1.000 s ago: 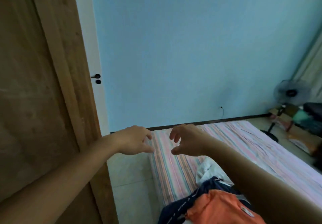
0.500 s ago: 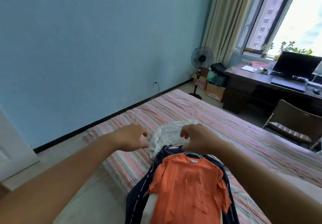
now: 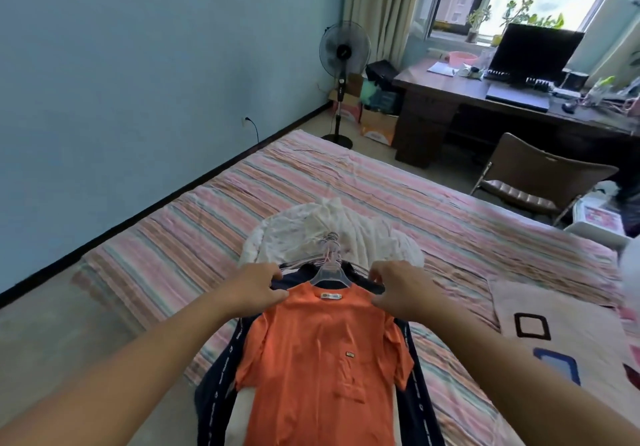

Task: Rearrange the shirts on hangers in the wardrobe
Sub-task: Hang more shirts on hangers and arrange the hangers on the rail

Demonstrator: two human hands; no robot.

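Pickup step — left hand (image 3: 258,286) and right hand (image 3: 398,288) pinch the orange shirt (image 3: 322,359) at its shoulders on the bed (image 3: 450,223); next, probably lifting it level by the hanger (image 3: 330,272).

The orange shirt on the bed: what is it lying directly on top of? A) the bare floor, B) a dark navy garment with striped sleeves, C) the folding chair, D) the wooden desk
B: the orange shirt lies on a dark navy garment whose sleeves stick out on both sides, on the striped bed.
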